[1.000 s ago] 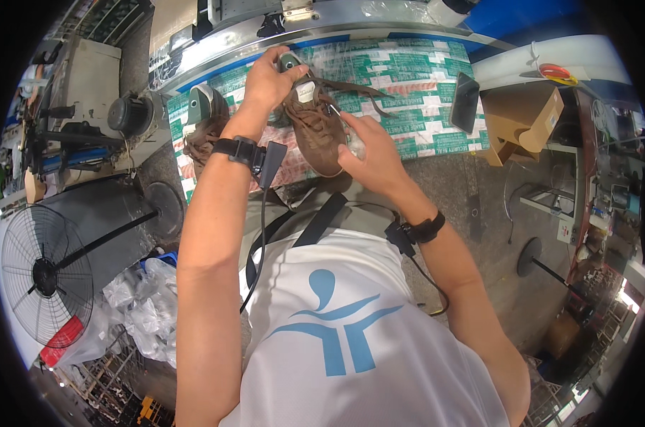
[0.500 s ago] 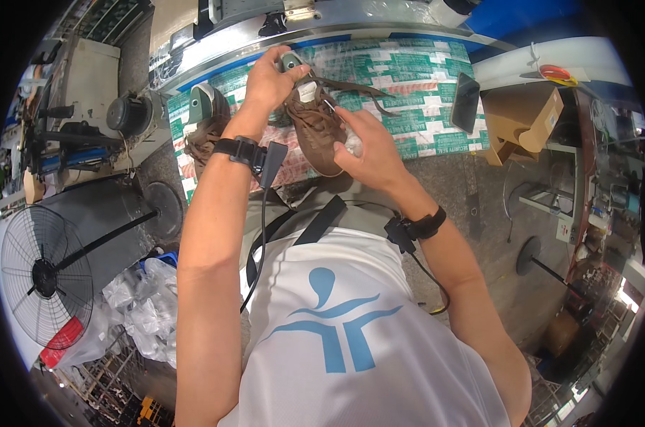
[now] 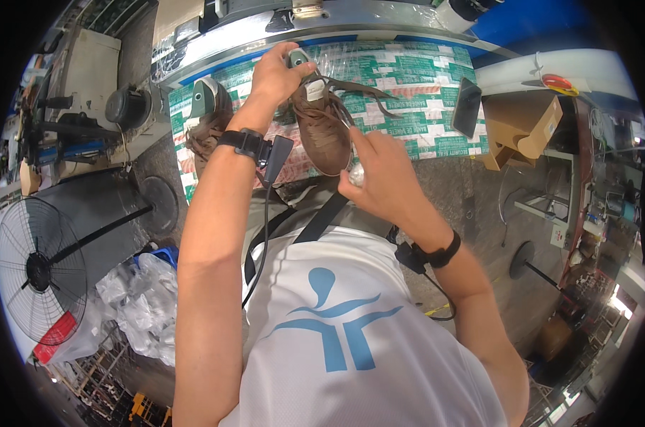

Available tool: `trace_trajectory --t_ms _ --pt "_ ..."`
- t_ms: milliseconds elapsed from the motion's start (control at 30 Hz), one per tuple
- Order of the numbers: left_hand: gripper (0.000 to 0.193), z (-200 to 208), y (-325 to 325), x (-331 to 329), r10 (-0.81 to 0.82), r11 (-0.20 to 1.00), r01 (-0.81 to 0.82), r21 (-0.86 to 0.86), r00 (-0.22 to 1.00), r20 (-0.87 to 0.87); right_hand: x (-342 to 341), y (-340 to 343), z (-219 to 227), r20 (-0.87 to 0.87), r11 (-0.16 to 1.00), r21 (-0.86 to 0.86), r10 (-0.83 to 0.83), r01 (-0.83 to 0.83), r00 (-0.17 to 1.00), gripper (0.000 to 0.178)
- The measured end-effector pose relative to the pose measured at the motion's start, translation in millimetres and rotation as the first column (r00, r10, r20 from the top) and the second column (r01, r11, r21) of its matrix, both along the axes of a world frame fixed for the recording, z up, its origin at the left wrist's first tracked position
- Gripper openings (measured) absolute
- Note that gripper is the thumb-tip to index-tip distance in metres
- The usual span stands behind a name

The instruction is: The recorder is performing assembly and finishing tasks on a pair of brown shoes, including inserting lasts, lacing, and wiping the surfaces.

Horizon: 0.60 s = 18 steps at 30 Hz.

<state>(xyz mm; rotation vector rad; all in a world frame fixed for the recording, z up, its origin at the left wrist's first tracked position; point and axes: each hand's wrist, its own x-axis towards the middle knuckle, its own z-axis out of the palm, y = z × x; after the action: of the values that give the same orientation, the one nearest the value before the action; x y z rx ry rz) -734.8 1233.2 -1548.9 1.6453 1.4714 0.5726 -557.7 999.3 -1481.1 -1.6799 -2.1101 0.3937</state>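
Note:
A brown lace-up shoe (image 3: 324,139) lies with its toe toward me on a bench top (image 3: 422,107) covered in green and white printed tape. My left hand (image 3: 276,77) pinches its grey-green tongue at the far end. Loose brown laces trail to the right of it. Beside the toe, my right hand (image 3: 386,174) is closed around a thin metal tool with a whitish, wrapped-looking handle (image 3: 356,174). Its slim shaft points at the laces; whether the tip touches them I cannot tell. Left of my left forearm sits a second brown shoe (image 3: 207,124), partly hidden by that arm.
A dark phone (image 3: 467,107) lies at the bench's right end, with an open cardboard box (image 3: 525,132) beyond. Metal machinery edges the far side. On the left stand a floor fan (image 3: 41,270) and clear plastic bags (image 3: 141,302). Cables hang from both wrist straps.
My right hand has drawn back toward me and slightly right with the tool. The held shoe has shifted a little to the right, my left hand still on its tongue.

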Motion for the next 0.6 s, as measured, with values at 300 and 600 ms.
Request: trace_trajectory --t_ms 300,600 --pt "0.066 -8.2 2.3 -1.6 -0.024 0.999 0.023 0.042 1.000 0.016 -15.4 24.1 -19.1 -0.210 0.982 0.185 0.081 -0.042 0.974 0.076" --pt "0.067 -5.9 -1.4 -2.4 -0.013 0.998 0.014 0.063 1.000 -0.009 -23.7 36.8 -34.4 -0.150 0.991 0.083 0.120 -0.108 0.981 0.073"
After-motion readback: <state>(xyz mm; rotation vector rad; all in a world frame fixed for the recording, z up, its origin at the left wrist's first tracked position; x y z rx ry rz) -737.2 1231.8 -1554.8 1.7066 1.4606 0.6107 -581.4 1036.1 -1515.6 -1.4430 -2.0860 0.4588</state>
